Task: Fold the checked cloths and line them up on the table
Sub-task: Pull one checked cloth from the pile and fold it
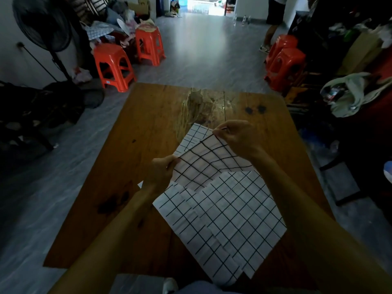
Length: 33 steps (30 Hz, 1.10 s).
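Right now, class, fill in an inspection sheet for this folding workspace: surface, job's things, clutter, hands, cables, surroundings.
Surface: wooden table, stained, worn patch at far edge.
Job's things: held checked cloth lifted; more checked cloths overlapping beneath it.
Clutter: nothing seen on the table.
Hands: left hand and right hand each pinch an edge of the held cloth.
Cables: nothing seen.
Surroundings: orange stools, standing fan, person's legs far right.

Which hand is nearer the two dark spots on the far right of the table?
Right. The right hand pinches the cloth's far corner just below the dark spots; the left hand is nearer the camera, leftward.
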Each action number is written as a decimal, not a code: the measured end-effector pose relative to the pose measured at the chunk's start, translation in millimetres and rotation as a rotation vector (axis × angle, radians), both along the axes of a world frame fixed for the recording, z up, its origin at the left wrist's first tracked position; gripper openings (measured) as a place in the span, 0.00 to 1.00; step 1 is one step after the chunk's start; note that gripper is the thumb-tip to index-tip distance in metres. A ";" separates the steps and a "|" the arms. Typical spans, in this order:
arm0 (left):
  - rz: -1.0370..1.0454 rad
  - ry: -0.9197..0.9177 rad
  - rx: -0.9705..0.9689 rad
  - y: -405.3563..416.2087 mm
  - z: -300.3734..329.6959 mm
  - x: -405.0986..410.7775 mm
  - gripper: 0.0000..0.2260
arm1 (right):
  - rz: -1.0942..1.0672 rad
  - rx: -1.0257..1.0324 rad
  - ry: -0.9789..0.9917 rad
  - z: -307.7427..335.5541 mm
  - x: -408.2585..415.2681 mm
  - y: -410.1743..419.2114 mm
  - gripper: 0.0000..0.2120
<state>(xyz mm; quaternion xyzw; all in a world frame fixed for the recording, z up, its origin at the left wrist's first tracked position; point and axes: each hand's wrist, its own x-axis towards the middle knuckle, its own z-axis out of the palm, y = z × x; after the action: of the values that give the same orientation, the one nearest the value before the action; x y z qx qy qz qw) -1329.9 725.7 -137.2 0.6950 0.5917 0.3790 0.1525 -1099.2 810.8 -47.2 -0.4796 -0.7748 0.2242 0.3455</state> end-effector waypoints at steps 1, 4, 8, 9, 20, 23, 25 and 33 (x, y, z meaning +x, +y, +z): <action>0.000 0.027 -0.021 -0.9 -4.7 -4.1 0.07 | -0.018 0.007 -0.009 -1.4 1.9 1.0 0.07; 0.045 0.083 -0.107 -3.0 -14.7 -13.4 0.08 | -0.040 0.031 0.019 -7.4 3.3 -1.2 0.06; 0.063 0.163 -0.039 1.8 -11.3 -10.8 0.16 | 0.006 -0.014 0.033 -14.7 5.3 -11.0 0.03; 0.034 0.185 -0.012 4.9 -5.3 -2.9 0.19 | 0.031 -0.046 0.039 -16.8 4.0 -14.6 0.03; -0.060 0.091 0.269 23.3 22.0 61.9 0.10 | 0.024 -0.034 0.089 -19.9 0.9 -32.1 0.04; -0.017 0.113 0.230 16.6 6.3 49.7 0.09 | -0.053 -0.024 0.161 -15.3 8.0 -29.1 0.04; 0.011 0.135 0.194 10.1 -5.0 40.3 0.10 | -0.077 -0.013 0.161 -13.9 13.9 -26.6 0.05; 0.073 0.184 0.018 0.1 -32.7 13.3 0.05 | -0.132 0.043 0.167 -18.9 24.2 -22.8 0.05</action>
<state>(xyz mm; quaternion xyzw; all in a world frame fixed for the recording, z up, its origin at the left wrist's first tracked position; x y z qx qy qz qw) -1316.6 725.8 -169.9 0.7062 0.6246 0.3243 0.0774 -1075.0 788.0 -66.1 -0.5015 -0.7147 0.2235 0.4332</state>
